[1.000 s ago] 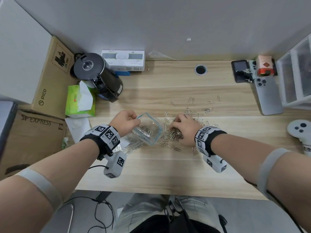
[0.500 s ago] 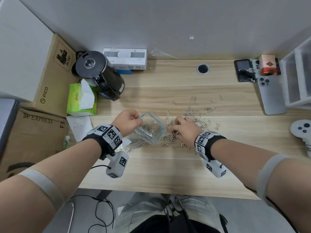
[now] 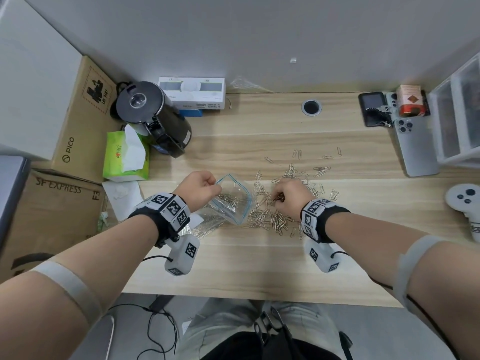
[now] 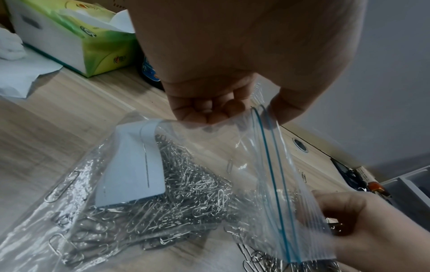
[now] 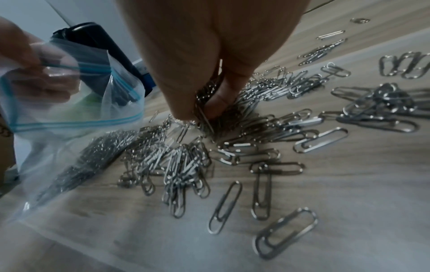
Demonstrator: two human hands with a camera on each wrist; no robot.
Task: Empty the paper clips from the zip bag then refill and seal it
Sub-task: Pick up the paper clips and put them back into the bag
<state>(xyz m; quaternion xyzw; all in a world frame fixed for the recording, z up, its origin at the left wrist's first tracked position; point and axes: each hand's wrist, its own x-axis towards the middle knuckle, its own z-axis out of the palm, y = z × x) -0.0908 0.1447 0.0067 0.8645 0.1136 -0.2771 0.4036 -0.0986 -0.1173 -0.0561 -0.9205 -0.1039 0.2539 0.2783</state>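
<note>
A clear zip bag (image 3: 231,201) with a blue seal strip lies on the desk, mouth open and facing right. My left hand (image 3: 200,184) pinches its upper rim (image 4: 256,112) and holds it up. Many silver clips and a white card (image 4: 130,169) sit inside the bag. Loose paper clips (image 3: 270,219) lie scattered right of the bag (image 5: 76,117). My right hand (image 3: 288,194) is down in that pile, its fingertips (image 5: 186,110) pinching a bunch of clips (image 5: 207,103) just above the wood.
A black kettle (image 3: 153,118), a green tissue box (image 3: 124,154) and a white box (image 3: 192,96) stand at the back left. Phones (image 3: 415,149) and a clear drawer unit (image 3: 459,118) are at the right, a white controller (image 3: 467,203) at the right edge.
My right hand has pulled its fingers together on a bunch of clips in the pile. The left hand keeps hold of the bag's rim.
</note>
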